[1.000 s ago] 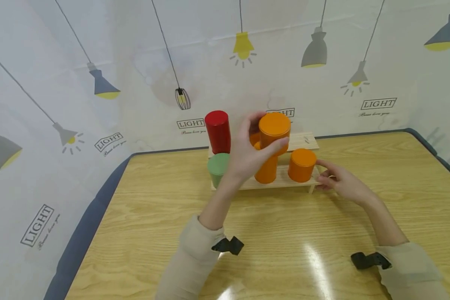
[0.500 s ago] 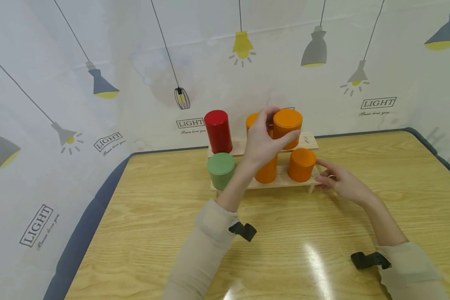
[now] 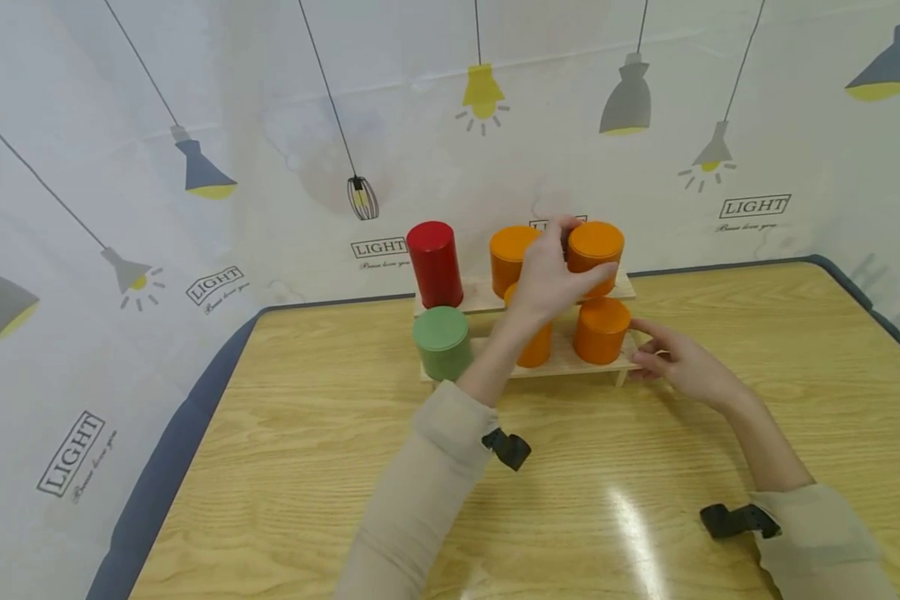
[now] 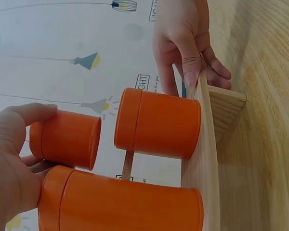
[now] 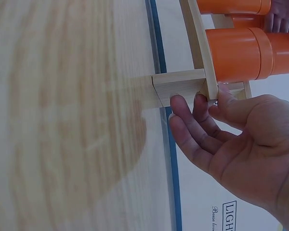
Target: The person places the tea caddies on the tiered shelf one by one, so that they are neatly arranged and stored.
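My left hand grips a short orange canister over the right end of the wooden rack's upper tier. In the left wrist view a gap shows between this canister and the tier. My right hand pinches the right end of the two-tier wooden rack, thumb on top and fingertips below, as the right wrist view shows. Another short orange canister stands on the lower tier beside that hand. Left of it is a taller orange canister, partly hidden by my left hand.
A tall red canister stands on the upper tier's left end, with an orange canister to its right. A green canister sits at the lower tier's left. The wooden table meets a lamp-patterned wall sheet.
My left hand has carried the orange canister rightward and back, from above the tall front canister to over the upper tier's right end. The right hand stays on the rack.
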The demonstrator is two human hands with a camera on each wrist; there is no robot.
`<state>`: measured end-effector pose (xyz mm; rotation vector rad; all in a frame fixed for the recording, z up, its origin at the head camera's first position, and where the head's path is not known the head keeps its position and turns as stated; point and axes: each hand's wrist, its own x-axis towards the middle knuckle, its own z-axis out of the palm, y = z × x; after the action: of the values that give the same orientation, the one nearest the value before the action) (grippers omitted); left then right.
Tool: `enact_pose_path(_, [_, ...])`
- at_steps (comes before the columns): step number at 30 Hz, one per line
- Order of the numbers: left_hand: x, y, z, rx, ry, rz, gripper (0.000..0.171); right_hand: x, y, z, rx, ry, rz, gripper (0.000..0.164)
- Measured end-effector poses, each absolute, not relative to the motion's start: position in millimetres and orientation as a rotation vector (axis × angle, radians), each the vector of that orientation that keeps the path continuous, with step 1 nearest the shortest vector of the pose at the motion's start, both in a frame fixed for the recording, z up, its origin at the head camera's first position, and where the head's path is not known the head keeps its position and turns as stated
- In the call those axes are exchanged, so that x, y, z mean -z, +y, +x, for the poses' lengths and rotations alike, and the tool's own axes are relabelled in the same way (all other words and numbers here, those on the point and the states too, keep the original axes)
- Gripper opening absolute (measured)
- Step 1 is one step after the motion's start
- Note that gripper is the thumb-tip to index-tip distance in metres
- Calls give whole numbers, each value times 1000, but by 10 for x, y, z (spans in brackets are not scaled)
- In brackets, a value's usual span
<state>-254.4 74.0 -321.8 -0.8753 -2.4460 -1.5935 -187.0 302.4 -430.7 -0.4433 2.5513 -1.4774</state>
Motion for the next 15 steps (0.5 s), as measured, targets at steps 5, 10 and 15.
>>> enact_pose_path(5, [3216, 819, -2548, 1529, -2569, -800, 71, 4307, 3025, -1871, 1480, 2544, -441, 57])
enact_pose_path(10, [3203, 903, -2572, 1471, -2634, -776, 72, 4296, 3024, -1867, 1462, 2562, -425, 56])
enact_pose_path(15, [3209, 985, -2613, 1442, -2673, -746, 71, 4279, 3024, -1858, 1460, 2557, -429, 56])
